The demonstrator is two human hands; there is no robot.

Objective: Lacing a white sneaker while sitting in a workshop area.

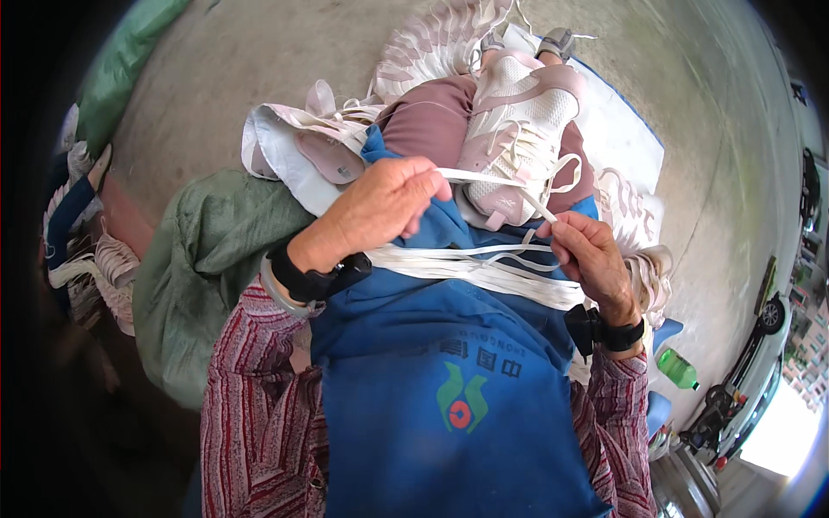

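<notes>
A white and pale pink shoe upper [528,112] lies across my lap, partly laced. My left hand [389,203] is closed on one end of a white shoelace [475,176], pulled out to the left of the upper. Between the fingers of my right hand [591,259] is pinched another stretch of shoelace, running up to the upper's eyelets. Below the hands, a bundle of loose white laces [466,269] lies across my blue apron [389,380].
Several more shoe uppers [414,47] are stacked in a row ahead, with others [626,207] at the right. A green sack [199,250] sits at the left. A green bottle [678,369] lies on the floor at the right. Part of another person [73,211] shows at far left.
</notes>
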